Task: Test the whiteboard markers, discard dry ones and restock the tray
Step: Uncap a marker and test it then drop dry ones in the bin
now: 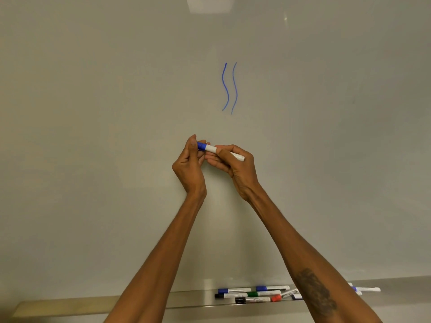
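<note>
A white marker (211,149) with a blue cap is held level in front of the whiteboard (93,113). My left hand (190,166) pinches the blue cap (201,146) at the marker's left end. My right hand (235,169) grips the white barrel, whose tail sticks out to the right. Two wavy blue lines (229,88) run down the board above the hands. Along the board's lower edge a metal tray (186,299) holds several markers (251,294) with blue, black, green and red caps.
More markers (366,289) lie on the tray to the right of my right forearm. The tray's left part (70,305) is bare metal. A ceiling light reflects at the top of the board (203,4).
</note>
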